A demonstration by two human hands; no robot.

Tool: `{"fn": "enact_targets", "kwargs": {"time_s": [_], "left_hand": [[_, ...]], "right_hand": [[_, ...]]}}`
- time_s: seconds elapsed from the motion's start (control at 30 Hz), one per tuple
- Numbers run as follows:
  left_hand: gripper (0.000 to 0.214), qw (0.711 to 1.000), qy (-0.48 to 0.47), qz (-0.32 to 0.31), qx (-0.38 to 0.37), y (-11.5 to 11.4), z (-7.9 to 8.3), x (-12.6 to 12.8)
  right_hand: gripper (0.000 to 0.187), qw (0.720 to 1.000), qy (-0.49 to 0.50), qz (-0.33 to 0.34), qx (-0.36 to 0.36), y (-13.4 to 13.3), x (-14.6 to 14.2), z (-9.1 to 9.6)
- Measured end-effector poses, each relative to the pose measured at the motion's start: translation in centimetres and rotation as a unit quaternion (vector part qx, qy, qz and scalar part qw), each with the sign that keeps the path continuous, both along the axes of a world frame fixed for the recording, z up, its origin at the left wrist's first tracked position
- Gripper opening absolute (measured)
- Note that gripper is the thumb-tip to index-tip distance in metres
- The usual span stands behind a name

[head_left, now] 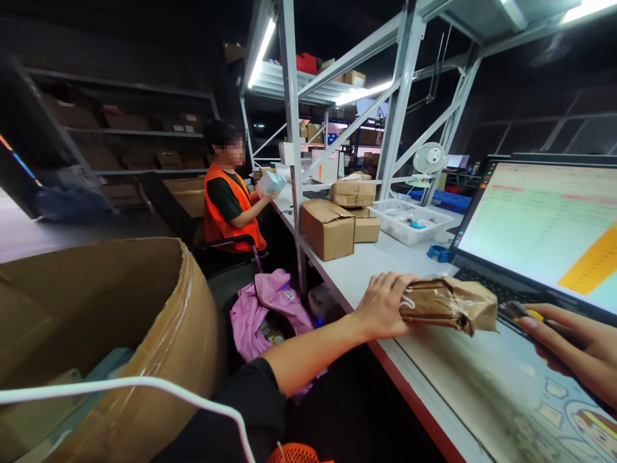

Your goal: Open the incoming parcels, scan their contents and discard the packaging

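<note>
My left hand (385,305) grips one end of a crumpled brown cardboard package (446,302), wrapped in clear tape and lifted over the desk edge. The package's far end looks torn and folded. In my right hand (576,344) is a box cutter (523,313), dark with a yellow part, its tip close to the package but seemingly apart from it. Part of the right hand runs out of the picture. Under both hands lies a desk mat (511,399) with cartoon drawings.
A monitor (544,225) and keyboard stand at the right. Cardboard boxes (328,230), a white basket (409,222) and a blue tape roll (438,253) sit along the desk. Left are a large carton (193,321) and a pink bag (250,321). A co-worker (229,206) sits beyond.
</note>
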State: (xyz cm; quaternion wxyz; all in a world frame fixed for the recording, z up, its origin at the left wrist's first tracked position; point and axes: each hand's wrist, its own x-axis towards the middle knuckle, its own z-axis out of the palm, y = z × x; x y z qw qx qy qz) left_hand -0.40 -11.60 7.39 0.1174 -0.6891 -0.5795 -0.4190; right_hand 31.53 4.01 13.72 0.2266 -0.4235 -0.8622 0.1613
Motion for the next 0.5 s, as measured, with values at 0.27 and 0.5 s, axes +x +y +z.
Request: {"fn": "enact_targets", "kwargs": {"time_s": [0.27,0.5], "left_hand": [[0.082,0.988,0.118,0.096,-0.030,-1.8,2.4,1.5],[0.082,0.987,0.129,0.091,-0.030,-1.3,2.4,1.8]], "right_hand": [[0.038,0.996,0.015,0.057,-0.065,-3.7,-2.9,2.1],[0.036,0.997,0.004,0.068,-0.048,-6.3,-3.6,4.0]]}}
